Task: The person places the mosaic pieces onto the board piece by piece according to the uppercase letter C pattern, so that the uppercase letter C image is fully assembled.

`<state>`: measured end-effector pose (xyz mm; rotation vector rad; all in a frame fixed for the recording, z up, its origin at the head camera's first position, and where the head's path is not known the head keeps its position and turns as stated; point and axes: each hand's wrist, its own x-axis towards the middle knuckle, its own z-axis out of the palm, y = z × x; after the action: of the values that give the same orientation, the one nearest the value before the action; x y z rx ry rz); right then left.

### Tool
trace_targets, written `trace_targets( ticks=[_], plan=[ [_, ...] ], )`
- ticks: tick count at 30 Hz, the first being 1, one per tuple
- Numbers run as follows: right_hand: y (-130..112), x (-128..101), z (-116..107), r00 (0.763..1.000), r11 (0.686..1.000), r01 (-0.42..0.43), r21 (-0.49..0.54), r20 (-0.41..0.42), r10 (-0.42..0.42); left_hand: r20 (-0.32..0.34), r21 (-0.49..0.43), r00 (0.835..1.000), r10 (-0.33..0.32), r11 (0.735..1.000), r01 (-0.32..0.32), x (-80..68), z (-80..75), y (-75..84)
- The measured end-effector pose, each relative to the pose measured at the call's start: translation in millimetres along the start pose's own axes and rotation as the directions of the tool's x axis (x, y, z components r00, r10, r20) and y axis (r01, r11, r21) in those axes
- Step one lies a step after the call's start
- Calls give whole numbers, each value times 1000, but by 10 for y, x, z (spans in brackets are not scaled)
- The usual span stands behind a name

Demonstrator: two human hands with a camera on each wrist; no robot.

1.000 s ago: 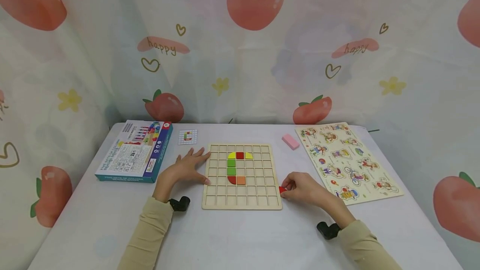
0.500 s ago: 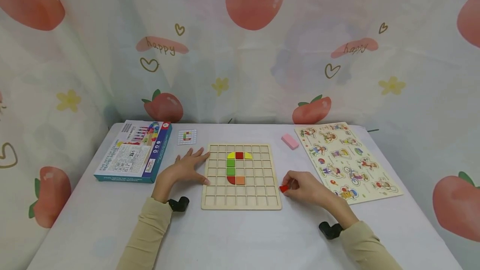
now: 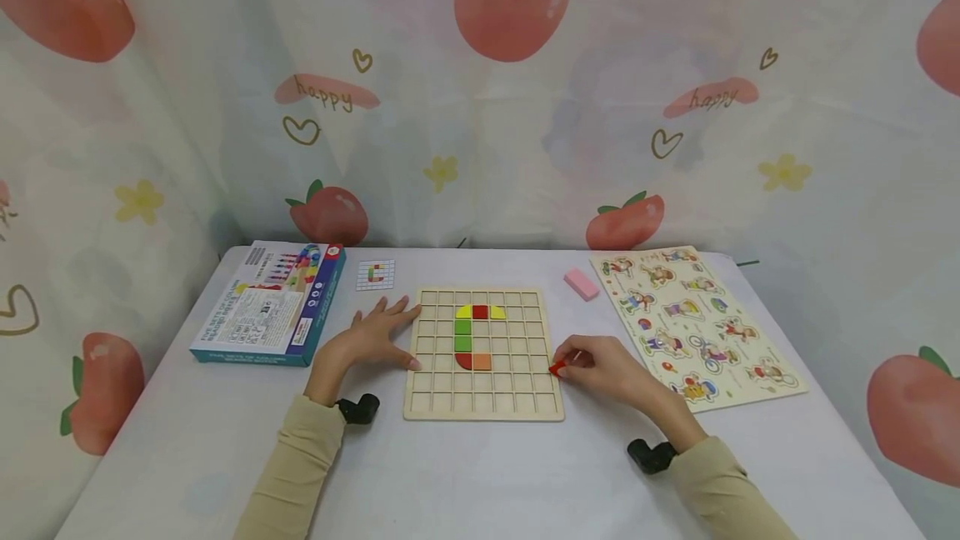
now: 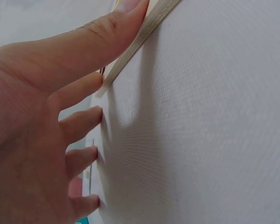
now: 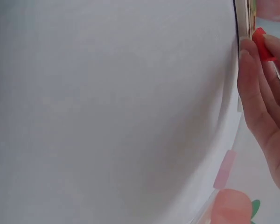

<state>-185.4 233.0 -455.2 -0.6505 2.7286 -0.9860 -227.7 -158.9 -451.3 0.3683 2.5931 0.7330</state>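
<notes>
A wooden grid board [image 3: 521,394] lies mid-table, its raised strips forming square cells. Yellow, red, green and orange tiles [image 3: 462,335] sit in some cells in a C shape. My left hand [image 3: 369,337] rests along the board's left edge with fingers spread; the left wrist view shows its thumb [image 4: 91,44] against the wooden rim. At the board's right edge, my right hand [image 3: 603,367] pinches a small red tile [image 5: 262,45] between thumb and fingers. The tile is partly covered by the fingers, so its full outline cannot be told.
Behind the board's left corner lies a small pattern card [image 3: 375,274] with a coloured C on a grid. A flat box [image 3: 266,307] is at the left. To the right are a pink block [image 3: 581,283] and a picture puzzle board [image 3: 686,319]. A printed curtain backs the table.
My right hand, with the red tile, has shifted slightly left and up to the board's right edge, and the tile has tilted. The left hand and the tiles on the board stay put.
</notes>
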Motion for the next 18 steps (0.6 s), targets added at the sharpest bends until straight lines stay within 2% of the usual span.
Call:
trace_targets(
  ticks=[11, 18],
  plan=[
    [-149, 210, 66, 999, 991, 11, 133, 30, -15, 1, -2, 1000, -2, 1000, 3, -4, -4, 12],
    [-204, 319, 126, 998, 990, 4, 143, 57, -12, 1, -1, 1000, -4, 1000, 4, -15, -13, 18]
  ],
)
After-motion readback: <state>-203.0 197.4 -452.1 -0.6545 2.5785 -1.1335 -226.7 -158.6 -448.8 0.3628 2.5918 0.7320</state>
